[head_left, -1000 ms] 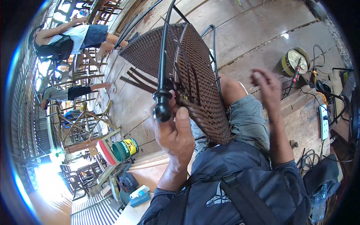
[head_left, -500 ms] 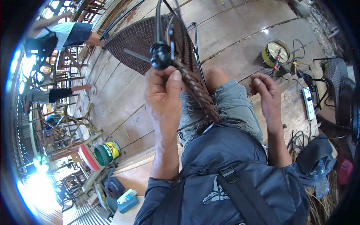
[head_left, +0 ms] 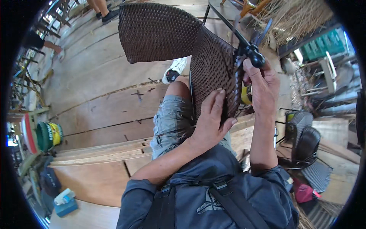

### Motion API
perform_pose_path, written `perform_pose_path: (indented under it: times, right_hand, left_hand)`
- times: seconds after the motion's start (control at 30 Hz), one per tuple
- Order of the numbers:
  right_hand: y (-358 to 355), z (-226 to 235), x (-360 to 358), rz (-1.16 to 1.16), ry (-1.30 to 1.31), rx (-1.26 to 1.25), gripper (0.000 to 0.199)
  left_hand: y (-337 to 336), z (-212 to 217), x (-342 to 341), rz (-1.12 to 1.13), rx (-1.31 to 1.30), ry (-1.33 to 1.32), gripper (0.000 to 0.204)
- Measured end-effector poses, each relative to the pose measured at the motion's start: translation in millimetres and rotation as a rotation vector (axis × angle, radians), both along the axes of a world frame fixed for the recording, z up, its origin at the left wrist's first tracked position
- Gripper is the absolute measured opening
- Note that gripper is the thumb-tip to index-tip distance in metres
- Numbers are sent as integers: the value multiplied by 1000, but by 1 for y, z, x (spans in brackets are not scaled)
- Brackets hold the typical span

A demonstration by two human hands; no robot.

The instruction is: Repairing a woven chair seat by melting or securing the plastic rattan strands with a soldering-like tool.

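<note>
The woven chair (head_left: 160, 34) is at the person's lap, its weave blocking sight of one leg. The left hand (head_left: 211, 118) lies spread on it, gripping nothing; the right (head_left: 264, 86) curls at its edge beside a black knob (head_left: 256, 57), its grasp unclear. A yellow tub (head_left: 246, 94) sits partly hidden behind; straw (head_left: 301, 17) lies beyond, a bucket (head_left: 45, 136) far left.
</note>
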State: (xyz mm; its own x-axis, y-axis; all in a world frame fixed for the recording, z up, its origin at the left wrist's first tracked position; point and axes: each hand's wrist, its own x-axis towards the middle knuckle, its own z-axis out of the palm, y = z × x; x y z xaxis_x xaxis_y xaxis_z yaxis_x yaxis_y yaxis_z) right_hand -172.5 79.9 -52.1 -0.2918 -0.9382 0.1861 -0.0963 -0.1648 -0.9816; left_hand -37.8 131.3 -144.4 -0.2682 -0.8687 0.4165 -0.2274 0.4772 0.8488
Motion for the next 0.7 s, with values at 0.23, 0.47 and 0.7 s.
perform_pose_path:
  times: [0.23,0.47,0.7]
  right_hand:
    - [-8,1,10,-89,-142,-37,18]
    - [-13,-10,8,-128,-253,-83,15]
    - [-15,-24,0,-109,-288,-70,11]
  left_hand:
    - [-5,-2,8,-85,-33,-2,78]
    - [-9,-5,14,-139,-11,5,77]
    - [-7,-10,10,-125,-66,-60,79]
